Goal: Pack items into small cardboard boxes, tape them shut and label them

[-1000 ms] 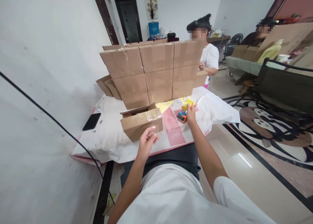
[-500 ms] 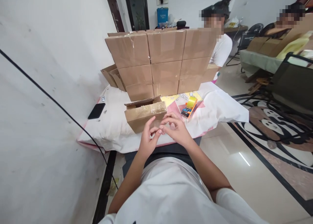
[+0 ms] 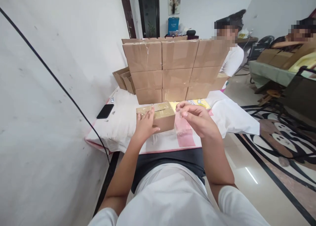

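A small brown cardboard box (image 3: 166,122) sits near the front of the cloth-covered table, its top flaps down with a narrow slit between them. My left hand (image 3: 145,124) lies on its left part, fingers spread over the top and thumb against the front face. My right hand (image 3: 198,119) is raised just off the box's right end, fingers pinched together. Whatever is between those fingertips is too small to make out. The tape dispenser is hidden from view, the right hand being in front of where it lay.
Behind the box stands a wall of stacked cardboard boxes (image 3: 180,56). Open cartons (image 3: 124,79) lean at its left, and a black phone (image 3: 105,111) lies on the white cloth (image 3: 232,112). A co-worker in a white shirt (image 3: 233,59) sits behind the stack; another person is farther right.
The box's raised flap has come down and its top now faces up. My hands have separated: the left moved onto the box, the right moved up and right. The view has shifted slightly.
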Demonstrator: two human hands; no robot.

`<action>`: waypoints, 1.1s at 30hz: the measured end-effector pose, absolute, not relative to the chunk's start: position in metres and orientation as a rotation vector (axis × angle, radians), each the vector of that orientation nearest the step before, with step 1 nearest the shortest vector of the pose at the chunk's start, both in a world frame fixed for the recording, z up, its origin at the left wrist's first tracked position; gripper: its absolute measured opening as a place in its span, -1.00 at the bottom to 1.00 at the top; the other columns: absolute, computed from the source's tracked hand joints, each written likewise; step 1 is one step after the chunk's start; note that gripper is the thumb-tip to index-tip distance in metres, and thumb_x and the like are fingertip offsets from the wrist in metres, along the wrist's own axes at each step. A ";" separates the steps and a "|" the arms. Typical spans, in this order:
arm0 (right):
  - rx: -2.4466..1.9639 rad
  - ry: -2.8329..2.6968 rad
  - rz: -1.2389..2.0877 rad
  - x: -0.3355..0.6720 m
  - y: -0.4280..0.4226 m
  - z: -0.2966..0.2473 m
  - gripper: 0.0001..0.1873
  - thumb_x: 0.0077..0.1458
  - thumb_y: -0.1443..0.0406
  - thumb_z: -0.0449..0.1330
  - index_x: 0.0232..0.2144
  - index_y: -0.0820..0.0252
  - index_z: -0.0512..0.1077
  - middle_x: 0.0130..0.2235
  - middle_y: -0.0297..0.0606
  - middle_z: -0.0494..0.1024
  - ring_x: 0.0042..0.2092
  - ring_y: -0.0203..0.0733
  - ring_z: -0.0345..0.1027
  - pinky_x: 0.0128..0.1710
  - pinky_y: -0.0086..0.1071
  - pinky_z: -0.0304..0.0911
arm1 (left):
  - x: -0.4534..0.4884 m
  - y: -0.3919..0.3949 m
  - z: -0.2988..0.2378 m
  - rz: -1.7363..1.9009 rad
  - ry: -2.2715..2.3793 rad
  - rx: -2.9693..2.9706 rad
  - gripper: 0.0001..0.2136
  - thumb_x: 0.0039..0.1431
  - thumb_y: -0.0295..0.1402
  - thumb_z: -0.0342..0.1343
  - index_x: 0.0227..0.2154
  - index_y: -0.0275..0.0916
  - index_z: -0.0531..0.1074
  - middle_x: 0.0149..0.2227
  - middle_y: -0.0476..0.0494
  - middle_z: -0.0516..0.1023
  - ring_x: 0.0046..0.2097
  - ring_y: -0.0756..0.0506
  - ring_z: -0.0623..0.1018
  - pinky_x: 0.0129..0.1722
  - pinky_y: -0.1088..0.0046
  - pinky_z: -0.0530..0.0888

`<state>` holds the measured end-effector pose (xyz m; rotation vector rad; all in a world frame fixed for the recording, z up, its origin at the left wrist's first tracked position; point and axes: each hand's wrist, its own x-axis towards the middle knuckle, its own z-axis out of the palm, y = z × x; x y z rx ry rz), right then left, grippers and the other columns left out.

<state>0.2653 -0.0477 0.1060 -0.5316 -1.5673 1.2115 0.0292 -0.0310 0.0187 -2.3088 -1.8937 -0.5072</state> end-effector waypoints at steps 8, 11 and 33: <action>-0.768 -1.755 1.130 0.222 0.025 0.073 -0.70 0.00 0.04 0.41 -0.52 0.11 0.58 -0.03 -0.21 0.50 0.08 -0.05 0.35 0.21 -0.09 0.14 | 0.033 -0.040 -0.003 -0.604 -1.904 -2.277 -0.07 0.22 -0.25 0.23 0.46 -0.45 -0.21 0.34 -0.49 0.33 0.42 -0.33 0.26 0.42 -0.02 0.02; -1.076 -1.933 0.886 0.199 0.060 0.054 -0.79 0.00 0.15 0.40 -0.54 0.12 0.58 0.09 -0.18 0.50 0.23 0.09 0.22 0.31 0.06 -0.05 | 0.032 -0.036 -0.002 -0.635 -1.900 -2.266 -0.08 0.24 -0.24 0.21 0.46 -0.44 -0.21 0.36 -0.49 0.30 0.40 -0.31 0.29 0.42 0.00 0.03; -0.977 -2.030 0.796 0.204 0.084 0.019 -0.95 0.11 0.28 0.28 -0.36 0.07 0.57 0.10 -0.20 0.49 0.27 0.06 0.17 0.36 0.05 -0.10 | 0.036 -0.044 -0.006 -0.668 -1.906 -2.271 -0.31 0.28 -0.19 0.15 0.42 -0.17 0.11 0.44 -0.34 0.17 0.44 -0.35 0.20 0.42 -0.08 0.00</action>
